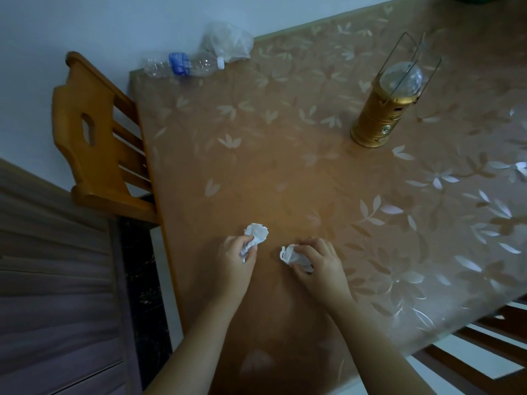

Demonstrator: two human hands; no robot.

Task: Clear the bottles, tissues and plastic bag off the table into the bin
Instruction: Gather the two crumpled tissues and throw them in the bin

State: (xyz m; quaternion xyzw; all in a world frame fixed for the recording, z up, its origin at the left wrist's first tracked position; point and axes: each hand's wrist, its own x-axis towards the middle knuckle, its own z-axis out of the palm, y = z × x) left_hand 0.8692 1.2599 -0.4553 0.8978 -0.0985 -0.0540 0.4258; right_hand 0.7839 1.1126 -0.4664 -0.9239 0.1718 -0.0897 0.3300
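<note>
My left hand (235, 260) pinches a crumpled white tissue (256, 233) near the table's front. Beside it my right hand (318, 265) grips a second crumpled tissue (291, 253) against the tabletop. At the far corner of the table lies a clear plastic bottle (182, 64) with a blue label, on its side. A crumpled clear plastic bag (226, 41) sits just behind the bottle's cap. No bin is in view.
The table (285, 166) has a brown leaf-patterned cover. A gold lantern (382, 109) with a wire handle stands at the right. A wooden chair (97, 143) is pushed in at the left edge, another chair (490, 343) at the lower right. A wall runs behind.
</note>
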